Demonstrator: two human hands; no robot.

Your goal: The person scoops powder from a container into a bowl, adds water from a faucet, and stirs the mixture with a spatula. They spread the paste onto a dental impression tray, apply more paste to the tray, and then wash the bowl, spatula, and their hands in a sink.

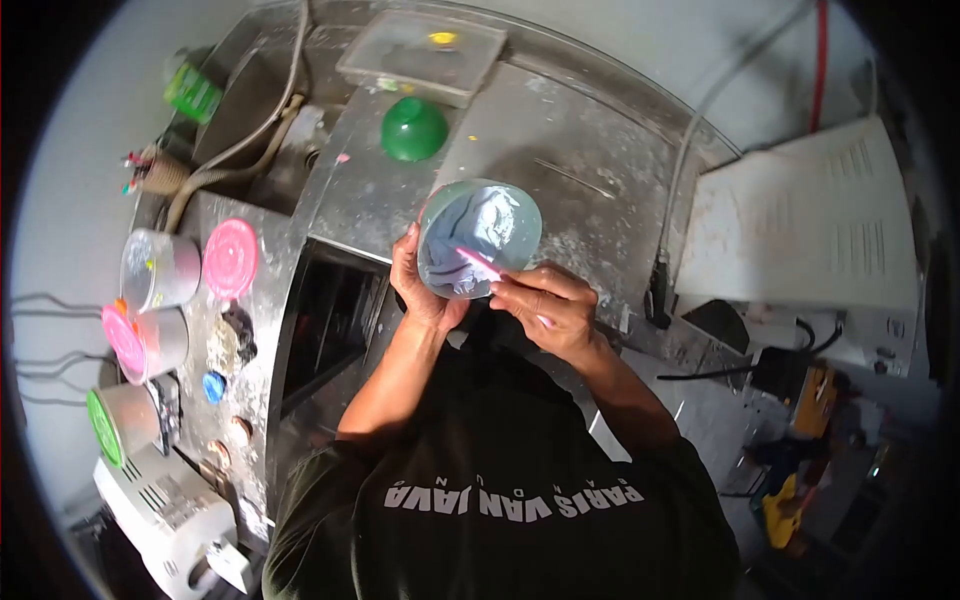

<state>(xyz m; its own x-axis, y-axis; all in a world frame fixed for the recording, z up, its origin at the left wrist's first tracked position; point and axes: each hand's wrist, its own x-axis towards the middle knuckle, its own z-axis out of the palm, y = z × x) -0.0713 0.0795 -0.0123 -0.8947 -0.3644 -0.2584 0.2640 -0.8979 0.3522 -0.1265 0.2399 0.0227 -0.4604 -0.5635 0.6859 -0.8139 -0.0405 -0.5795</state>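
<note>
My left hand (420, 283) is wrapped around the side of a pale translucent mixing bowl (533, 225), which is tilted so its inside faces me. White, paste-like material (496, 215) coats the inner wall, with darker streaks across it. Between the fingers of my right hand (553, 308) is a slim pink spatula (478, 262). Its tip reaches into the bowl and lies over the white material; whether it touches cannot be told. The spatula's other end shows just below my fingers. Beyond the bowl, an upturned green bowl (414, 129) rests on the metal worktop (600, 150).
A clear lidded box (420, 60) stands at the back beside a sink (245, 100) with hoses. Several tubs, one a clear tub (160, 270), and a pink lid (231, 258) are on the left. A thin rod (575, 178) lies behind the bowl. A white metal cabinet (800, 220) stands right.
</note>
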